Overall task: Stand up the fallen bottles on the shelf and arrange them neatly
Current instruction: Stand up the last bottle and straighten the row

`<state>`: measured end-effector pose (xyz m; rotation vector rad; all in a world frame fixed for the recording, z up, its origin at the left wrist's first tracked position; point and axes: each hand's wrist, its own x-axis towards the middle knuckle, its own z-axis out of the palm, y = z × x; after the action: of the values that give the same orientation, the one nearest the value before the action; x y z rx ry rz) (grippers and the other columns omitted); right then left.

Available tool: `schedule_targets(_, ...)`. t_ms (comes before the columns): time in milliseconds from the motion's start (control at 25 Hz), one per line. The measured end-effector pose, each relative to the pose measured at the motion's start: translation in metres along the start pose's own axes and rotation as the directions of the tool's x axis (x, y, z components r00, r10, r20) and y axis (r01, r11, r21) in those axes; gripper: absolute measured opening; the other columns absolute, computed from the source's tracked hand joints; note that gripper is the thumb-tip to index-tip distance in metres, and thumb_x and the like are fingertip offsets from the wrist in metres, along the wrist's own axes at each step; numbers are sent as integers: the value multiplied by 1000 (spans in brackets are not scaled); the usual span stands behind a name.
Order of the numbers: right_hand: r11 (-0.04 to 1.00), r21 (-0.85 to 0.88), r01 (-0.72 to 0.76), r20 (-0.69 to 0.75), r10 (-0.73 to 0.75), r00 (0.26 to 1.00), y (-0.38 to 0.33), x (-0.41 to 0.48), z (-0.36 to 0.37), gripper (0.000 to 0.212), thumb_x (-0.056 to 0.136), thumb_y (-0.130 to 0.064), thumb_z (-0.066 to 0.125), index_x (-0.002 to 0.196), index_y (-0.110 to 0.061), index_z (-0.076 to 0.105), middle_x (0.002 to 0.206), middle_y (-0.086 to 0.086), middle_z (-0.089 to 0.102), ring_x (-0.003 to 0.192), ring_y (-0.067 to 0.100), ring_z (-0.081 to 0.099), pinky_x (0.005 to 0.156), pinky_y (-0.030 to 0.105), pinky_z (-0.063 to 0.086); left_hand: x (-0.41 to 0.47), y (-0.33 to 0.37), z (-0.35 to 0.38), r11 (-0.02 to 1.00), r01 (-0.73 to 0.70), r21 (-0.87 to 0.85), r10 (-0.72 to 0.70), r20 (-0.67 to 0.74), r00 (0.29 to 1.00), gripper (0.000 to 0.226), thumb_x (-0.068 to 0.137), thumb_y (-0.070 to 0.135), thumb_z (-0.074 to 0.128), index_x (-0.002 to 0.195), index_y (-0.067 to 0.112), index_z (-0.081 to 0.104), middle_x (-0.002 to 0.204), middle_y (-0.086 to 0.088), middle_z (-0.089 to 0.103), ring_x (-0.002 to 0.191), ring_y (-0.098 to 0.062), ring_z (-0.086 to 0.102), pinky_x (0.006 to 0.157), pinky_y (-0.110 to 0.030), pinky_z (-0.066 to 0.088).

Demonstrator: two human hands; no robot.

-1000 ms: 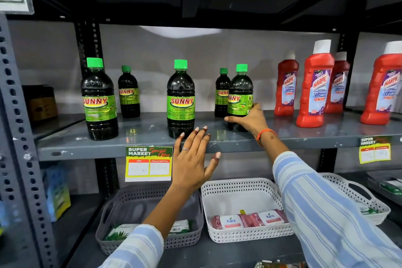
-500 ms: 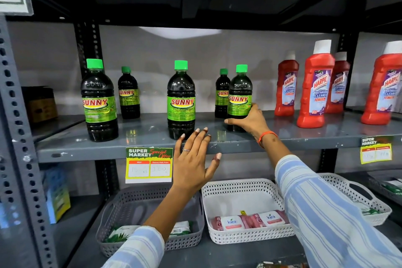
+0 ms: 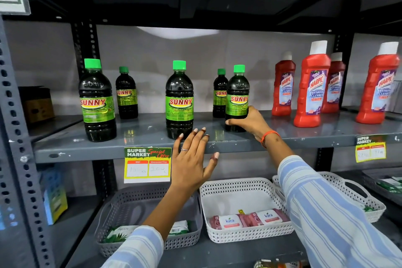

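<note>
Several dark Sunny bottles with green caps stand upright on the grey shelf [image 3: 139, 137]. My right hand [image 3: 250, 123] grips the base of the right front Sunny bottle [image 3: 237, 95]. Behind it stands a smaller Sunny bottle [image 3: 219, 93]. The middle Sunny bottle [image 3: 179, 100] rises just beyond my left hand [image 3: 193, 159], which hovers open at the shelf edge with its fingers spread. Further left stand a large Sunny bottle [image 3: 96, 102] and a small one [image 3: 126, 93] behind it.
Red Harpic bottles [image 3: 311, 87] stand upright on the right of the shelf. Price tags [image 3: 147, 164] hang from the shelf edge. Below sit a grey basket [image 3: 150, 213], a white basket [image 3: 241, 189] with Kara packs, and another white basket [image 3: 356, 191].
The right front Sunny bottle has been turned in my right hand so its label faces forward. My left hand has barely moved.
</note>
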<state>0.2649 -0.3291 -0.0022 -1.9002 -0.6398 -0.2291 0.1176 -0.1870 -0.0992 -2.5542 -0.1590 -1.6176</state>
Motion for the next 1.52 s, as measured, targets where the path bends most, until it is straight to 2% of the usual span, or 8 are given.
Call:
schedule_targets(440,993,101,63,110,-74,991,-22,-55,-31,27,70,-13,82,80,-27,61,101,6,68,102,23,64,98,34,49,-2,11,1,997,74,-3,-74,-14,997,55,90,52,36,113,11,64,130,-4,61,127,-20,48,113,-44,17)
schedule_targets(680,911,375,-169,155,118,981,-23,-52,-38,74,85,-70,39,135,-16,48,137,6,54,128,21,48,110,45,35,38,49,-8,986,109,-123,-86,176,981,68,91,59,34,132,7,51,108,-14,70,104,-29,63,93,-39,43)
schedule_targets(800,868,440,-232,187,164,969,-14,-45,-40,51,99,-49,23,119,-18,58,122,7,61,108,17,58,92,31,46,80,70,-3,885,349,-307,-198,430,881,62,83,65,53,120,16,53,108,-12,69,101,-34,62,74,-39,47)
schedule_targets(880,883,396,-253,172,199,965,-9,-41,-40,51,100,-43,28,134,-12,49,140,10,54,125,23,52,109,42,38,96,72,4,795,473,-379,-255,498,828,61,76,66,61,110,16,57,108,-11,68,102,-33,61,75,-38,48)
schedule_targets(1320,861,445,-248,205,171,964,1,-29,-41,46,101,-35,32,136,-10,46,142,11,52,119,20,51,115,43,33,97,73,11,799,484,-358,-287,479,829,58,72,70,62,107,24,61,107,-5,70,101,-30,62,71,-34,44)
schedule_targets(1400,895,407,-183,104,154,983,-2,-35,-37,47,101,-37,32,136,-9,46,143,12,50,120,20,49,108,37,33,94,75,9,778,492,-391,-304,450,840,57,72,68,63,104,22,61,105,-4,71,99,-28,63,70,-34,46)
schedule_targets(1480,980,199,31,-231,15,973,-6,-45,-30,45,100,-33,36,134,-5,46,140,16,50,129,26,46,105,34,32,87,72,3,735,466,-492,-320,354,879,58,74,63,66,109,17,61,107,-4,70,102,-26,62,74,-36,51)
schedule_targets(1520,983,49,174,-438,-136,889,-10,-53,-26,44,99,-29,38,134,-4,46,138,19,50,129,28,43,107,34,30,81,67,-1,732,411,-543,-314,266,911,59,76,57,68,116,15,59,115,-6,68,108,-26,61,81,-38,51)
